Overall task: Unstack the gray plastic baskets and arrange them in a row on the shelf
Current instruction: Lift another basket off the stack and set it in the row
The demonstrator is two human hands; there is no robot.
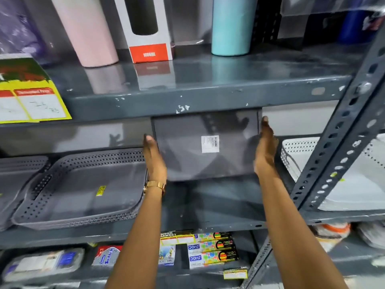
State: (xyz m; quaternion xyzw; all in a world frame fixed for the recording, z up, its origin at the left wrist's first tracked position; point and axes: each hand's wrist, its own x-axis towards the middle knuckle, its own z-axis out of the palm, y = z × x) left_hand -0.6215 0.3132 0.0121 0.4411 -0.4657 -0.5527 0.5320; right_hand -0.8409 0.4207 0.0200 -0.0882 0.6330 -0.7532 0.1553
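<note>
Gray basket (205, 146) tipped on edge, base outward, on middle shelf (212, 203) between gray stack (81, 190) and white basket (300, 155); top near upper shelf lip. Left hand (155, 161), right hand (265, 150) flat against its sides, fingers together.

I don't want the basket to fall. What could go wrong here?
Three things might happen. The gray basket is only squeezed between the flat left hand and right hand, so it could slip. Its top is close under the upper shelf and could bump it. The gap is narrow, so it might knock the flat basket or white basket.
</note>
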